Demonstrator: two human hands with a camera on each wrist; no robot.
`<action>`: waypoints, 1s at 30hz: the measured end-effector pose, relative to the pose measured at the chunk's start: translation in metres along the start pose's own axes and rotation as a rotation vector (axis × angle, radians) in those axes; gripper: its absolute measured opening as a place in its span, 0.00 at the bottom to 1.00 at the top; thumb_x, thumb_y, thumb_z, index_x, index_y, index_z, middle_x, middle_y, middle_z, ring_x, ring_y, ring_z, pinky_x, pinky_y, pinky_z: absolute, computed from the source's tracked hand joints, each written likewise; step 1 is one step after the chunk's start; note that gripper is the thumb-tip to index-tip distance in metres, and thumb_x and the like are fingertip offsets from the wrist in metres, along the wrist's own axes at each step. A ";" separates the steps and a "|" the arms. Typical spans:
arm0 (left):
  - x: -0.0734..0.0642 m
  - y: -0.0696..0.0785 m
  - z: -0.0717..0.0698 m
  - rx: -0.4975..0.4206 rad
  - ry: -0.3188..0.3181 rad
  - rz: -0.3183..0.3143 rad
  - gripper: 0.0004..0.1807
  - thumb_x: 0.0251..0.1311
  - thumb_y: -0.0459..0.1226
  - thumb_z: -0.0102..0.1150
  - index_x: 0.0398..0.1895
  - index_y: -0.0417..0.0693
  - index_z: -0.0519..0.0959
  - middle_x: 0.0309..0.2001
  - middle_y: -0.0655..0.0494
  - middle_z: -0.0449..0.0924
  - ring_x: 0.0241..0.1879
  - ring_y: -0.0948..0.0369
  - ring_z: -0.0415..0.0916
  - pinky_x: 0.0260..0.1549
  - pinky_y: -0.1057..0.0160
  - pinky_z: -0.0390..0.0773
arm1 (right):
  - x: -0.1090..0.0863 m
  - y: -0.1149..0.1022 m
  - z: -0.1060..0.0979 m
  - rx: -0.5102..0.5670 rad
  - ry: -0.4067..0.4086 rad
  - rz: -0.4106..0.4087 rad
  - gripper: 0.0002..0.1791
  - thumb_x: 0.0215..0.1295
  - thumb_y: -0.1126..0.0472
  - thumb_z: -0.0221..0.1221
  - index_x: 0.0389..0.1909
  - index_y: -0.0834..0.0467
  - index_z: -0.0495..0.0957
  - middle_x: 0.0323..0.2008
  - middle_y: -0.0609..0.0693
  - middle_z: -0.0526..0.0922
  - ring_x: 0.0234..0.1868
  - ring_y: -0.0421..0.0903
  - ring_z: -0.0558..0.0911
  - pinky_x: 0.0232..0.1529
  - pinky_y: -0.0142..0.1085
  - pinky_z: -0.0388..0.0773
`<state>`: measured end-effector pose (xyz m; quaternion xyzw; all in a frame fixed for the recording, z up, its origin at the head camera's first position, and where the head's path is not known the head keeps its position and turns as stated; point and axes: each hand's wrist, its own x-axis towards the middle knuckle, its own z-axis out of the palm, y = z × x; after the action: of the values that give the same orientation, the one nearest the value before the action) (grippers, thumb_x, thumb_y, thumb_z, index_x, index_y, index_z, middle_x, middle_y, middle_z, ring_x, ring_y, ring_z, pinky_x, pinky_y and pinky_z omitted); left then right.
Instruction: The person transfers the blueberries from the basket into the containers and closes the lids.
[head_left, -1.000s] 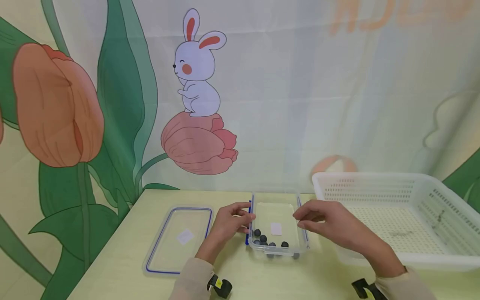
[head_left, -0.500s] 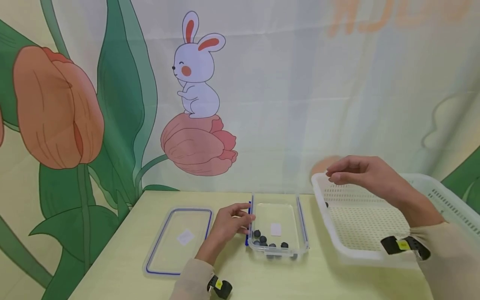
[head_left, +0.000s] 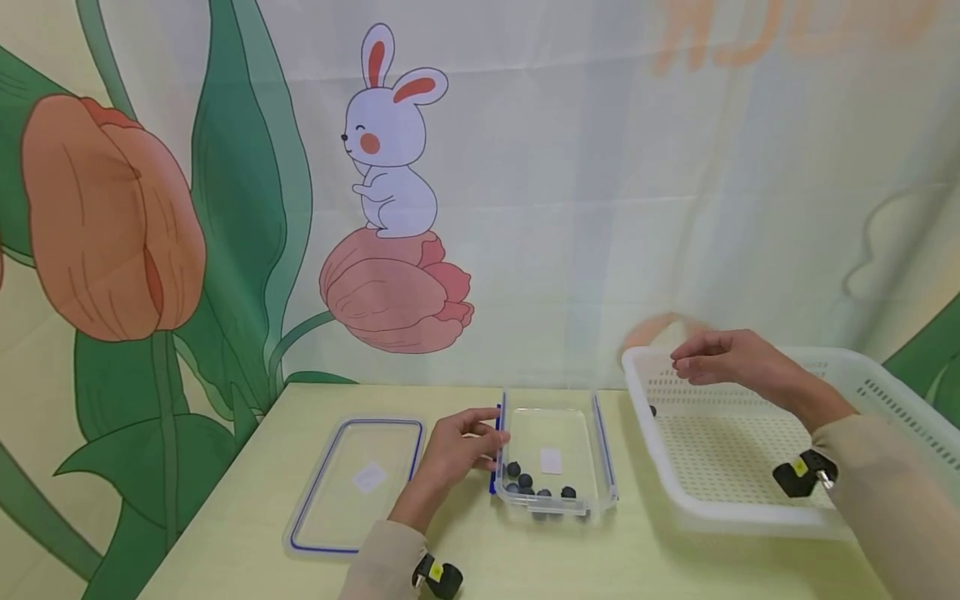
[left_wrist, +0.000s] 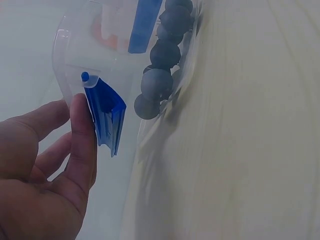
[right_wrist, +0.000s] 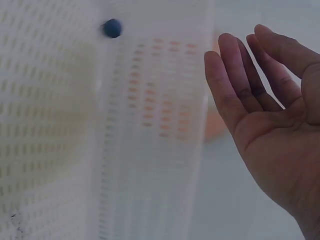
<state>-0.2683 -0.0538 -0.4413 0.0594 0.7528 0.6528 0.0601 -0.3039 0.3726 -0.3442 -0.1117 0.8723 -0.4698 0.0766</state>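
Note:
A clear plastic food box [head_left: 577, 442] stands on the table, several dark blueberries [head_left: 526, 481] gathered at its near end. My left hand [head_left: 459, 450] grips the box's left rim, thumb over the edge and fingers outside, beside a blue latch [left_wrist: 107, 112] that hangs down in the left wrist view. Over the left part of a white perforated basket [head_left: 738, 450] is my right hand [head_left: 731, 360]. Its fingers are loosely bent, with nothing in them in the right wrist view. One blueberry [right_wrist: 112, 28] lies in the basket against its left wall.
To the left of the box, a clear lid [head_left: 352, 525] with a blue seal lies flat on the pale yellow table [head_left: 247, 500]. Behind the table hangs a printed cloth [head_left: 555, 208] with a rabbit and tulips.
My right hand has left the box's right side, moved up and right over the basket, then dipped slightly. The blueberry in the basket has come into view. My left hand keeps its hold.

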 end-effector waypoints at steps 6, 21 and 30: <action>-0.001 0.001 0.000 0.001 0.000 0.008 0.27 0.67 0.31 0.72 0.68 0.39 0.80 0.44 0.47 0.81 0.37 0.57 0.86 0.34 0.61 0.90 | 0.010 0.022 0.008 0.038 -0.089 0.028 0.24 0.73 0.60 0.68 0.62 0.72 0.78 0.57 0.62 0.83 0.54 0.53 0.86 0.59 0.49 0.85; 0.000 0.002 -0.001 -0.009 -0.019 0.026 0.26 0.67 0.31 0.71 0.68 0.37 0.80 0.43 0.46 0.81 0.34 0.59 0.85 0.34 0.61 0.90 | 0.028 0.044 0.031 -0.115 -0.228 0.027 0.19 0.71 0.69 0.64 0.59 0.74 0.80 0.45 0.60 0.89 0.43 0.51 0.86 0.44 0.47 0.87; 0.000 -0.001 -0.001 -0.019 -0.019 0.015 0.26 0.67 0.30 0.71 0.67 0.37 0.80 0.42 0.46 0.81 0.33 0.59 0.84 0.34 0.60 0.90 | 0.030 0.043 0.040 -0.185 -0.245 -0.018 0.10 0.71 0.72 0.61 0.48 0.74 0.82 0.29 0.52 0.81 0.27 0.48 0.72 0.28 0.38 0.71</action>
<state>-0.2689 -0.0553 -0.4419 0.0708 0.7455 0.6597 0.0630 -0.3289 0.3553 -0.4033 -0.1826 0.8950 -0.3710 0.1675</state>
